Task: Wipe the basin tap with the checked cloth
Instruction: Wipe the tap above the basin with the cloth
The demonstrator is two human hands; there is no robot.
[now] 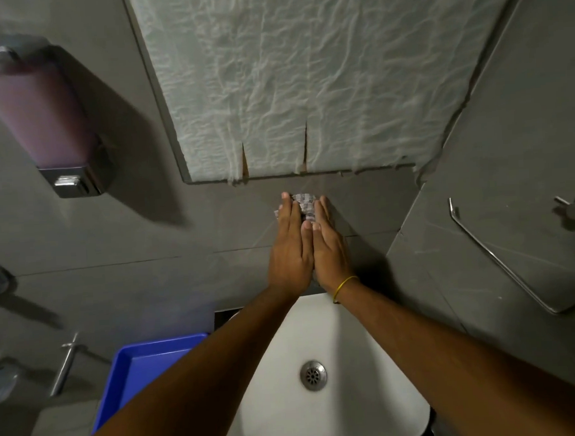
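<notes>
Grey wall tiles rise behind the white basin (320, 331), above whose rear rim the left hand (290, 247) and right hand (330, 249), fingers straight, press the checked cloth (305, 202) between them, hiding the tap beneath.

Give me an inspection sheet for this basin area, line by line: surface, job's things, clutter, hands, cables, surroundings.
Surface: white basin, bare, metal drain at its centre.
Job's things: checked cloth held against the grey wall above the basin; tap hidden behind the hands.
Clutter: blue tray left of the basin, nothing seen in the part that shows.
Hands: left hand and right hand side by side, fingers extended flat over the cloth; yellow band on the right wrist.
Cables: nothing seen.
Surroundings: soap dispenser with pink liquid on the left wall; mirror panel covered in crinkled film; metal rail on the right.
</notes>
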